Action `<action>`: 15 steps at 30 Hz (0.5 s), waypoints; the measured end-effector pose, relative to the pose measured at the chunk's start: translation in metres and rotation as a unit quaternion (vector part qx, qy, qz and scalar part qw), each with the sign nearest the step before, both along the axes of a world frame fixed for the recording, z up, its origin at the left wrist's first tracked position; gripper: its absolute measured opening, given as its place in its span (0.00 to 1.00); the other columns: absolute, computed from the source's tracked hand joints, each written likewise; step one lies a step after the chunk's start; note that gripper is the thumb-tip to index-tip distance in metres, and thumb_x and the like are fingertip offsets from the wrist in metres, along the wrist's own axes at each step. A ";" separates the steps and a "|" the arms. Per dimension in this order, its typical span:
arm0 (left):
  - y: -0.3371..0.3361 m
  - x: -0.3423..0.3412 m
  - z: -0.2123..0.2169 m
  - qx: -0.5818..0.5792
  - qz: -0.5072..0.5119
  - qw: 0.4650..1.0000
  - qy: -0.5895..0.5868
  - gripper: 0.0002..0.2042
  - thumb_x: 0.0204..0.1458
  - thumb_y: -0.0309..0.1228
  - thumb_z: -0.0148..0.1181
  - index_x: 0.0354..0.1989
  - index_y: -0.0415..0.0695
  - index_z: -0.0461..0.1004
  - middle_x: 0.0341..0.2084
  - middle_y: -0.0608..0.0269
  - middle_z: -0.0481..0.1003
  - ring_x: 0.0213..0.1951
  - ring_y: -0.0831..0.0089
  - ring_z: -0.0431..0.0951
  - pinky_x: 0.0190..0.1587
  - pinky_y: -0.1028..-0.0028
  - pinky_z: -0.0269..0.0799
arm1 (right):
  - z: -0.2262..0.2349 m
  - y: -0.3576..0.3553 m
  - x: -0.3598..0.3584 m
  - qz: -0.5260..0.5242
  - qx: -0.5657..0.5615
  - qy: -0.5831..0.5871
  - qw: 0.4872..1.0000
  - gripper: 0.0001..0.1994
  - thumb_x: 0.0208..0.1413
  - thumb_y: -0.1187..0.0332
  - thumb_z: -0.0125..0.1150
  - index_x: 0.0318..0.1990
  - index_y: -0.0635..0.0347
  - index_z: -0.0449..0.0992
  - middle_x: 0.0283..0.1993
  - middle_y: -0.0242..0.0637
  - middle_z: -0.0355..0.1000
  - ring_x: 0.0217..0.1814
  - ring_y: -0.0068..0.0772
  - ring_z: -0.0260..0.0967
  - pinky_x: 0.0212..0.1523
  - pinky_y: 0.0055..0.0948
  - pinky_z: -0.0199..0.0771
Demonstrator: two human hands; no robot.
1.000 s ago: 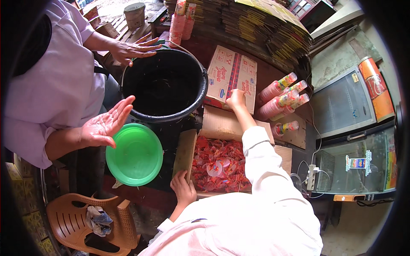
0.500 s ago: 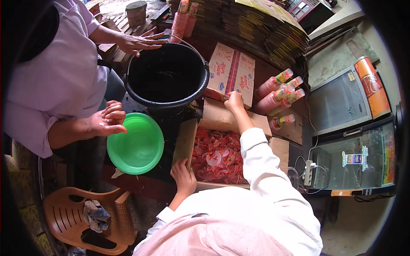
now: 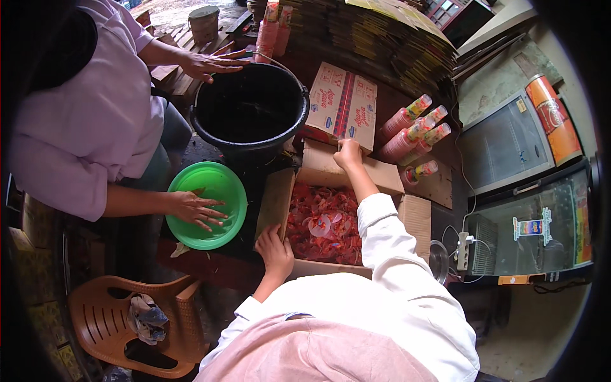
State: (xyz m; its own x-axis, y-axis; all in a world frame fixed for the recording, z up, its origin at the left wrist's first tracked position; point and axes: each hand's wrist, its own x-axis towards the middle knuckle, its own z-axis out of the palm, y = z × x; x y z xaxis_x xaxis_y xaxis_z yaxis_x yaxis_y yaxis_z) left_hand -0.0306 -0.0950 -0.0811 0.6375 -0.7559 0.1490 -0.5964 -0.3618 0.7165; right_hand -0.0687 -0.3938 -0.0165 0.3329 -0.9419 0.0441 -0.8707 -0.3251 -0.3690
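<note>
An open cardboard box (image 3: 275, 204) in front of me is filled with crumpled red plastic pieces (image 3: 312, 210), a round clear one (image 3: 319, 225) among them. At its near left corner, my left hand (image 3: 275, 256) curls over the wall. Across the box, my right hand (image 3: 348, 155) is closed at the top of the raised far flap (image 3: 318, 164), right against a closed printed carton (image 3: 340, 108); its fingertips are partly hidden. A co-worker's hand (image 3: 198, 209) is spread inside a green basin (image 3: 207, 240), the other (image 3: 210, 65) above the rim of a black bucket (image 3: 251, 149).
Stacked red cups (image 3: 401, 145) lean right of the closed carton; more cup stacks (image 3: 267, 41) stand behind the bucket. Flattened cardboard (image 3: 388, 48) is piled at the back. A glass-fronted cabinet (image 3: 528, 235) and power strip (image 3: 463, 254) are on the right, a brown plastic chair (image 3: 102, 318) lower left.
The co-worker's nearer hand has come down from above the green basin's edge into it, fingers spread. Both my hands stay at the box, while the view has shifted slightly.
</note>
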 end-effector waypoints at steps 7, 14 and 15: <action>-0.016 0.004 0.034 -0.004 -0.034 0.999 -0.031 0.26 0.46 0.33 0.54 0.51 0.38 0.53 0.48 0.45 0.55 0.50 0.52 0.57 0.53 0.57 0.46 | -0.016 -0.002 -0.035 0.032 -0.013 -0.055 0.998 0.18 0.34 0.75 0.53 0.39 0.61 0.75 0.30 0.49 0.72 0.33 0.42 0.72 0.38 0.31 0.70; -0.145 0.033 0.053 -0.147 -0.121 0.869 0.456 0.24 0.52 0.41 0.48 0.52 0.38 0.56 0.50 0.55 0.58 0.51 0.65 0.59 0.49 0.68 0.57 | 0.001 0.021 -0.087 0.050 -0.015 -0.203 0.978 0.21 0.37 0.75 0.57 0.44 0.64 0.72 0.17 0.36 0.68 0.20 0.25 0.67 0.26 0.25 0.69; -0.170 0.036 0.054 -0.151 -0.104 0.847 0.500 0.24 0.52 0.42 0.47 0.53 0.39 0.55 0.51 0.56 0.58 0.50 0.66 0.60 0.48 0.67 0.58 | 0.005 0.026 -0.097 0.046 -0.015 -0.204 0.978 0.21 0.37 0.75 0.57 0.44 0.64 0.72 0.17 0.36 0.68 0.20 0.25 0.67 0.26 0.25 0.69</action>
